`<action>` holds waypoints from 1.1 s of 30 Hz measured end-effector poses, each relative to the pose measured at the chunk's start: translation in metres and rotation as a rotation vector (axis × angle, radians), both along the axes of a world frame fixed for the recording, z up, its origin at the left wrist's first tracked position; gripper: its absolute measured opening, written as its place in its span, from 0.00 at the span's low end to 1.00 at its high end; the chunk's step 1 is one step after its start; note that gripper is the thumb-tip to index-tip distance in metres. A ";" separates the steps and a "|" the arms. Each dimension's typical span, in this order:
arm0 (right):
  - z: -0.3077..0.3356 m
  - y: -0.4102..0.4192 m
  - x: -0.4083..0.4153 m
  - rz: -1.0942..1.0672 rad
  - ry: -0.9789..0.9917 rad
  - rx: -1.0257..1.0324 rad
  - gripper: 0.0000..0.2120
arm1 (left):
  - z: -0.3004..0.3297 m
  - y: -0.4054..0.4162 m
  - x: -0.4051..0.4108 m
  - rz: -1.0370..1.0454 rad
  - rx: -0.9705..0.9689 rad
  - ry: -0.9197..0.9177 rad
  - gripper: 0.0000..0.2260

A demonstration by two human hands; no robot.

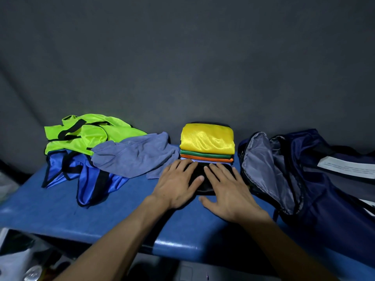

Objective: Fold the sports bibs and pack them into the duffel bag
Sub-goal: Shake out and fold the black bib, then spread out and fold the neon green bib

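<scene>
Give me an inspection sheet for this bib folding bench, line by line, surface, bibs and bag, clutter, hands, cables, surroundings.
Surface: blue bench top, glossy front edge, bare at front left.
Job's things: folded stack, yellow on top, then green, orange and pale blue layers; black bib flat in front of it; unfolded neon green bib and blue bib heaped at left; navy duffel bag at right, mouth open, grey lining showing.
Clutter: crumpled grey-blue cloth between heap and stack; white label or paper on the bag.
Hands: left hand and right hand flat, pressing the black bib.
Cables: nothing seen.
Surroundings: dark grey backdrop; dim, unclear items below the bench.
</scene>
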State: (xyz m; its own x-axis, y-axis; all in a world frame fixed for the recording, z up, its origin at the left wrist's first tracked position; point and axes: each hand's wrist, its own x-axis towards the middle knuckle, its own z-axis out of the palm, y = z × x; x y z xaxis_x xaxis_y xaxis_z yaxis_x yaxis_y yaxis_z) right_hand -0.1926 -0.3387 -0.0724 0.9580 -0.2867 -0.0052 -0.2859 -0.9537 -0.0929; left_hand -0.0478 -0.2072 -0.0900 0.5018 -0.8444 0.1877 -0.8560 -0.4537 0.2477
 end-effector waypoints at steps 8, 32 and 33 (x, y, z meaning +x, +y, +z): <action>0.001 0.002 0.006 -0.086 0.061 0.031 0.40 | 0.032 0.014 0.007 -0.131 0.443 0.015 0.42; 0.009 0.108 0.074 0.247 -0.203 0.003 0.33 | 0.055 0.174 0.154 0.722 -0.473 -0.045 0.22; 0.008 0.112 0.078 0.264 -0.195 0.013 0.33 | 0.052 0.177 0.163 0.758 -0.441 0.001 0.24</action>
